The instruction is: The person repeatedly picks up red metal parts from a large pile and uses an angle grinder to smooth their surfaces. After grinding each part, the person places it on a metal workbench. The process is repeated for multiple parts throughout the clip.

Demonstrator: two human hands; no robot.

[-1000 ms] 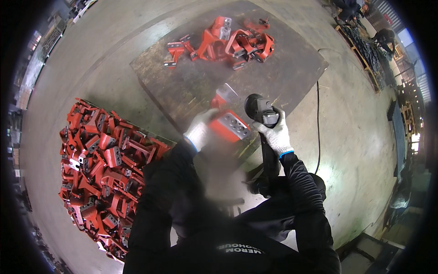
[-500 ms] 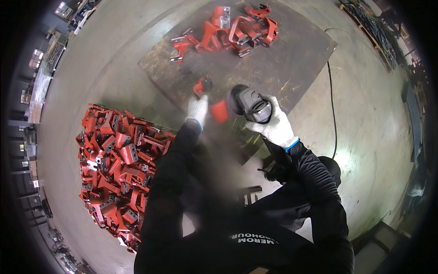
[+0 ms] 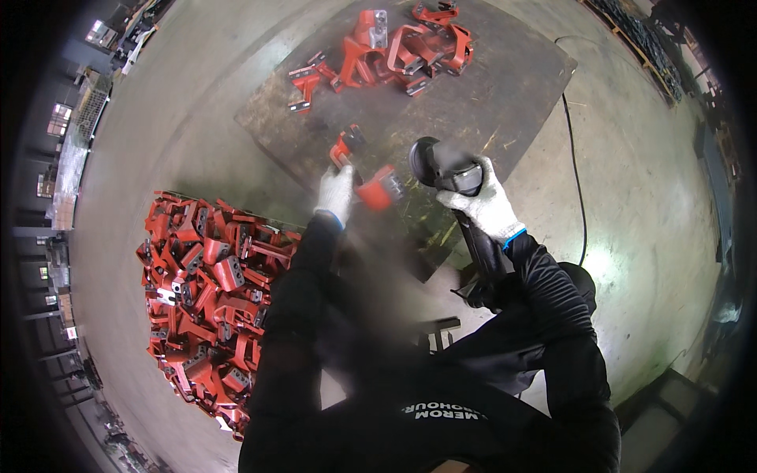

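My left hand [image 3: 336, 191], in a white glove, is closed on a red metal bracket [image 3: 375, 190] over the near edge of the low dark table. The bracket has bare grey faces at its ends and is partly blurred. In my right hand [image 3: 490, 206], also gloved, is an angle grinder [image 3: 456, 175], its fingers wrapped round the body. The grinder's round disc end [image 3: 424, 161] points left toward the bracket, with a gap between them. A blurred smear hides the space below the bracket.
More red brackets [image 3: 364, 61] lie at the far side of the dark tabletop [image 3: 315, 134]. To my left stands a large heap of similar brackets [image 3: 213, 292]. A black cable [image 3: 574, 165] runs along the floor at right. A loaded pallet [image 3: 646, 55] sits far right.
The grinder has moved right, away from the bracket. The bracket has turned in my left hand, so a bare grey face now shows at its right end.
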